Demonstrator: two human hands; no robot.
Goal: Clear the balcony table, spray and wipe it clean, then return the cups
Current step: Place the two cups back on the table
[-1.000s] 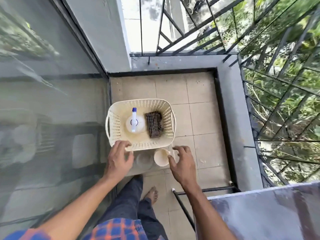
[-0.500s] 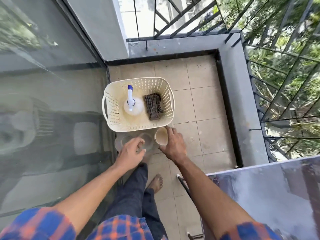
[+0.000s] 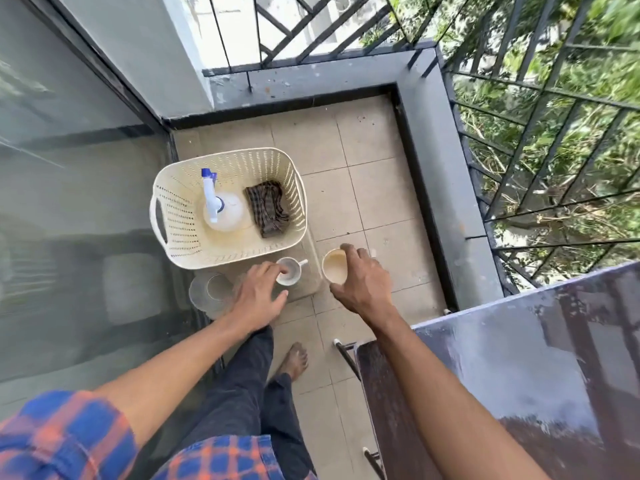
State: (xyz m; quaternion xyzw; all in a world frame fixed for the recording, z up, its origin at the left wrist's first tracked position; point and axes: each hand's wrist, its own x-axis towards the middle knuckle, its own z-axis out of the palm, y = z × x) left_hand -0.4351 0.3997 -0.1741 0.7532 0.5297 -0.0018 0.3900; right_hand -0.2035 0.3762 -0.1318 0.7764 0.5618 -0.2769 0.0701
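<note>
Head view, looking down at the balcony floor. Two cups stand on the tiles just in front of the basket [image 3: 194, 244], well apart from the table [image 3: 540, 358] at lower right. Left hand [image 3: 258, 297]: fingertips on the rim of the white cup [image 3: 290, 271], grip not yet closed; its handle points right, away from that hand. Right hand [image 3: 363, 280]: fingers curled round the beige cup [image 3: 333, 266], apparently gripping it from its right side. Each hand lies nearest its own cup; the lift likely goes up and rightward to the table. Bottle [image 3: 221, 209] and cloth [image 3: 267, 207] lie in the basket
</note>
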